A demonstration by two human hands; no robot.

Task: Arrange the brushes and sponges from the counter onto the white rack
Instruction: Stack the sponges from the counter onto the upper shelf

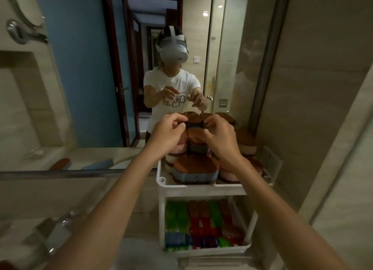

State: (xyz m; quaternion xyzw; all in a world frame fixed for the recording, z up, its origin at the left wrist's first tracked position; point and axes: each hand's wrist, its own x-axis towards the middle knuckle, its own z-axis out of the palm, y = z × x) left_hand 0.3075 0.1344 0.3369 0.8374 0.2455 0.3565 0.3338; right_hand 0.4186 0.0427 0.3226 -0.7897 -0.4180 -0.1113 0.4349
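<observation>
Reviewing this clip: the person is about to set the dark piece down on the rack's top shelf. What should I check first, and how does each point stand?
1. Grip: left hand and right hand both pinch the dark piece: ok.
2. Position: the piece is held over the top tier of the white rack: ok.
3. Free spot on the top tier: brown-topped sponges crowd it, stacked: cannot tell.
4. Stack under the hands is upright: ok, as far as visible.
5. Room on the lower tier: coloured items fill it: not ok.
6. Counter cleared of brushes and sponges: cannot tell.
</observation>
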